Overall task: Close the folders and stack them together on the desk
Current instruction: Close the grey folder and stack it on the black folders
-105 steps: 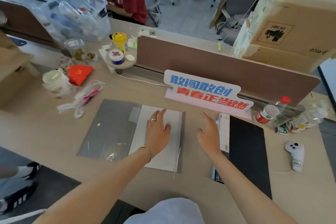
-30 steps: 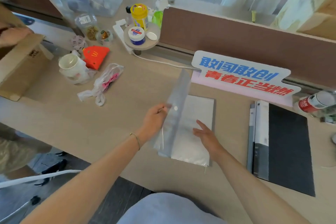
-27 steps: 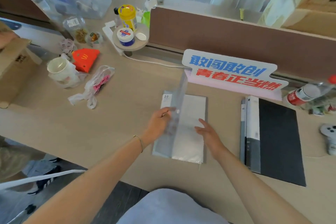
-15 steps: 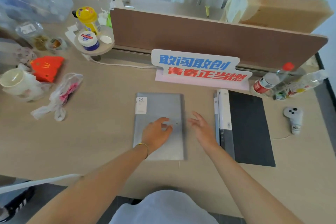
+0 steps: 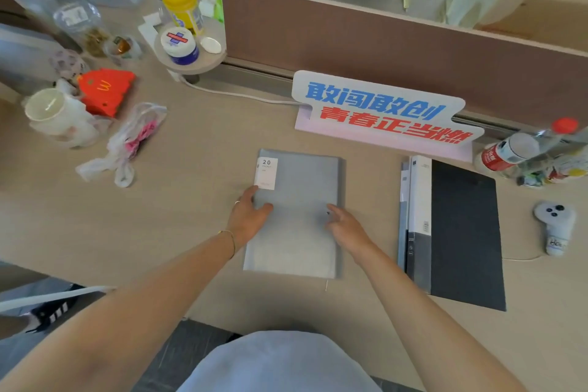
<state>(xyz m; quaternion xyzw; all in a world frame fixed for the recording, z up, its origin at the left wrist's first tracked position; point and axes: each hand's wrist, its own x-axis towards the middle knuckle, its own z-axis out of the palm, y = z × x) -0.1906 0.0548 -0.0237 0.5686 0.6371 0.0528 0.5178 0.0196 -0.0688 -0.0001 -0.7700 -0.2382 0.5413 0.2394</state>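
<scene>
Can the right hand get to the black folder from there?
Probably yes. The right hand rests on the grey folder, and the black folder lies just beside it, with only bare desk between.

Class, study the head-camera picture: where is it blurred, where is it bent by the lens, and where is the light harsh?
Head view: wide-angle bending curves the divider and desk edges; the left hand and right hand on the grey folder look slightly soft; light washes out the background beyond the divider; shadows on the desk are faint.
</scene>
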